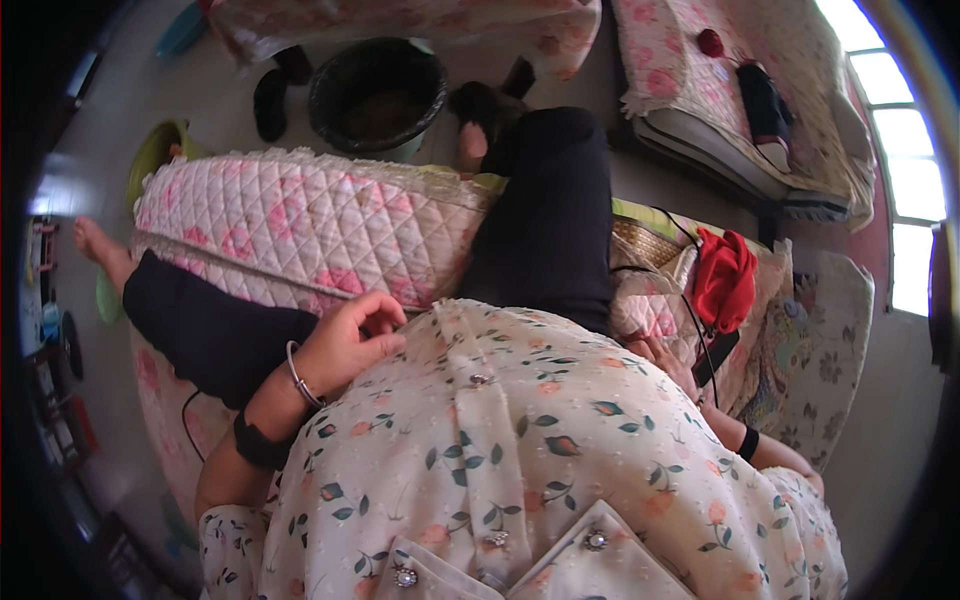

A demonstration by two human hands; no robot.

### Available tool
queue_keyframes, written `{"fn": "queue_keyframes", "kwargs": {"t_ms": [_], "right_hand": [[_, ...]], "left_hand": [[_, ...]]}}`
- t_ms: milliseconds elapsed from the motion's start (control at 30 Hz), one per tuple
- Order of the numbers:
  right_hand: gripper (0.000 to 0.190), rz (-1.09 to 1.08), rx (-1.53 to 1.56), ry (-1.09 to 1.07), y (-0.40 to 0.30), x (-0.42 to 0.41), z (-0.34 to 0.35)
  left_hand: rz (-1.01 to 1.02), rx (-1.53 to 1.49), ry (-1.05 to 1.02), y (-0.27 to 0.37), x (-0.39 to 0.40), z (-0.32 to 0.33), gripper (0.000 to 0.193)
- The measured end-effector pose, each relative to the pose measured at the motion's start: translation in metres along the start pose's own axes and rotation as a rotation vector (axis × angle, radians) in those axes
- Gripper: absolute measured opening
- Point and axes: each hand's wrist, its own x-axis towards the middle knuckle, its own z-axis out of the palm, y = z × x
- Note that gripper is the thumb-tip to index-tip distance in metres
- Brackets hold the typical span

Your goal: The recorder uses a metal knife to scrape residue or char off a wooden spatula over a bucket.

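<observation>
My left hand [352, 337] hovers over my lap beside the hem of my floral blouse [517, 435]. Its fingers curl, with a gap between thumb and forefinger and nothing seen between them. A silvery bangle [296, 375] circles that wrist. At my other side, my right hand [666, 361] lies low on the seat next to my thigh, partly hidden by the blouse; its grip is unclear. Close to it are a black phone-like object [716, 358], a thin black cable [697, 322] and a red cloth [724, 281]. A pink floral quilted cover [322, 225] spreads between my legs.
On the floor ahead stands a bucket with a black liner [379, 97], a dark slipper [270, 105] beside it. A yellow-green basin [154, 161] is at left. A covered sofa [675, 82] at upper right bears a dark cylindrical item [763, 105] and a small red ball [709, 43].
</observation>
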Motion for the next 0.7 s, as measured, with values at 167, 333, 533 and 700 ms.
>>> {"fn": "queue_keyframes", "kwargs": {"t_ms": [167,333,533,700], "right_hand": [[0.021,0.239,0.292,0.126,0.002,-0.009,0.006],[0.02,0.069,0.179,0.007,-0.008,-0.007,-0.028],[0.019,-0.024,0.157,-0.077,-0.014,-0.005,-0.054],[0.018,-0.048,0.161,-0.093,-0.016,-0.005,-0.063]], "left_hand": [[-0.119,0.094,-0.026,-0.021,-0.041,-0.016,0.01],[-0.18,0.067,-0.099,-0.033,-0.071,-0.009,0.014],[-0.135,0.095,-0.061,-0.039,-0.092,-0.003,0.033],[-0.335,-0.103,0.019,-0.034,-0.112,-0.019,0.029]]}}
